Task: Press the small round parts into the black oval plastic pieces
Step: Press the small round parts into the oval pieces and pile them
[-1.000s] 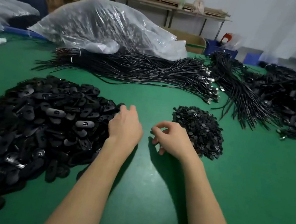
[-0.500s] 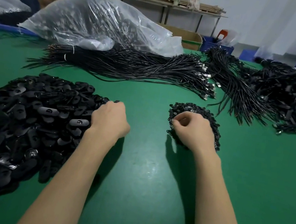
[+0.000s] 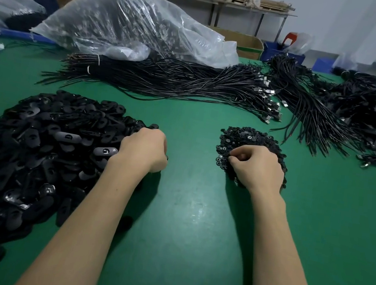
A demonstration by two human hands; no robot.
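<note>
On the green table (image 3: 183, 215), I see my left hand (image 3: 143, 149) curled at the heap of black oval plastic pieces (image 3: 33, 156), its hold hidden, right hand (image 3: 255, 168) pinching among small round black parts (image 3: 248, 136), catch unclear.

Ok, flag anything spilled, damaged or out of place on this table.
Nothing stands out. The black oval pieces and small round parts sit in separate heaps, each with one of the hands at it; the cables lie bundled behind.
</note>
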